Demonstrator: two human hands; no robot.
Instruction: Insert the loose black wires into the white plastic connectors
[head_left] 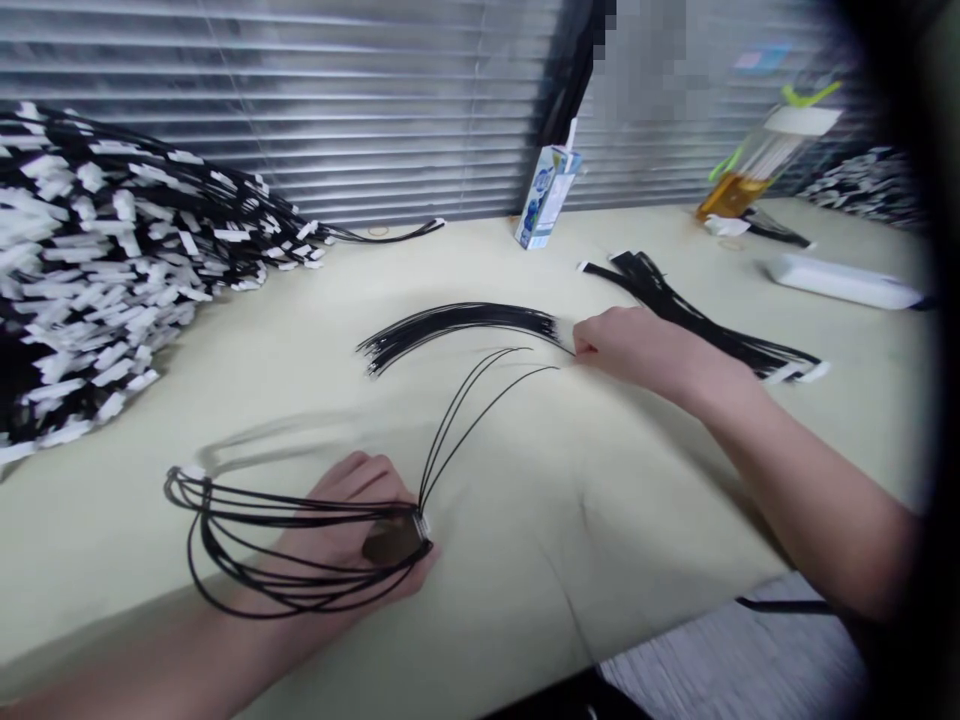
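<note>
My left hand (pixel 367 520) is closed at the front left of the table, gripping a wire harness (pixel 300 520) by a small pale connector at the fingertips. Black wires loop back from it over the wrist to a white end piece, and a few thin loose wires (pixel 465 400) arc up and right. Farther back, my right hand (pixel 619 345) has its fingers pinched on the end of a single black wire, beside the right end of a bundle of cut black wires (pixel 465 322). The fingertips partly hide that wire.
A big heap of black cables with white connectors (pixel 112 250) fills the left. Behind stand a drink carton (pixel 547 195) and, farther right, a bottle of amber liquid (pixel 742 185). Black cables (pixel 690 315) and a white elongated object (pixel 844 282) lie right. Window blinds (pixel 375 100) border the back.
</note>
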